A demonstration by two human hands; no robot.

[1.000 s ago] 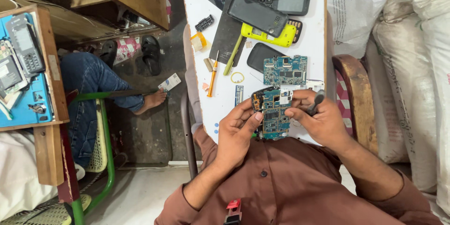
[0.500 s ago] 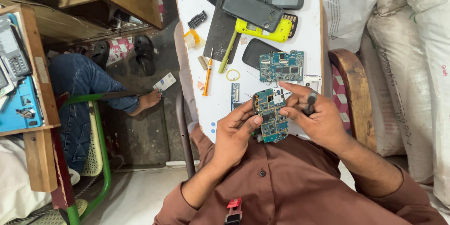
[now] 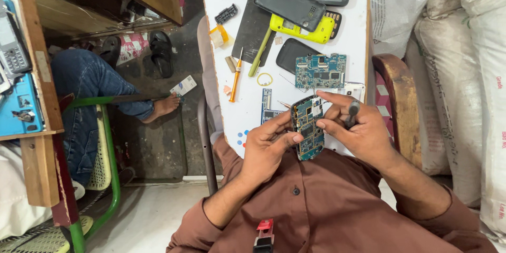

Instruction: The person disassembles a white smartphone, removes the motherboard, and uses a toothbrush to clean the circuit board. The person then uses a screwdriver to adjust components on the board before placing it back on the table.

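My left hand [image 3: 269, 150] grips a blue-green phone circuit board [image 3: 307, 127] by its left edge, held upright above the white table [image 3: 247, 110]. My right hand [image 3: 358, 129] touches the board's upper right corner with its fingertips and holds a dark grey screwdriver handle [image 3: 352, 112] against the palm. A second blue circuit board [image 3: 320, 71] lies flat on the table just beyond my hands. A narrow board piece [image 3: 267, 106] lies to the left of the held board.
Several phones [image 3: 295, 5], a yellow phone case [image 3: 303, 29], an orange screwdriver [image 3: 235, 76] and a green tool [image 3: 259, 52] lie farther up the table. White sacks [image 3: 464, 74] stand on the right. Another person's jeans-clad leg [image 3: 89, 84] and bare foot rest at left by a green chair frame.
My hands lifted the board slightly nearer to me and tilted it more upright. The right fingers shifted to its upper corner.
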